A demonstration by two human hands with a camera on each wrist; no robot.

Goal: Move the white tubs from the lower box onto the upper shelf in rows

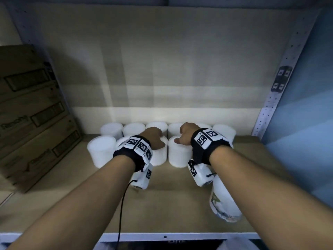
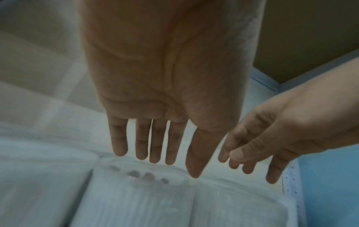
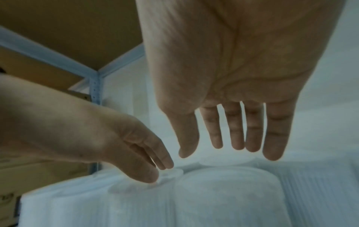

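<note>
Several white tubs stand in two rows at the back of the brown shelf. The back row runs along the wall, and the front row stands just before it. My left hand hovers palm down over a front-row tub, fingers straight, touching nothing that I can see. My right hand is over the neighbouring tub, also with straight fingers and holding nothing. In the wrist views the tubs lie just below the fingertips. The lower box is out of view.
Stacked cardboard boxes fill the shelf's left side. A clear bottle lies on its side under my right forearm. A perforated metal upright with a marker tag bounds the right. The shelf's front edge is near me.
</note>
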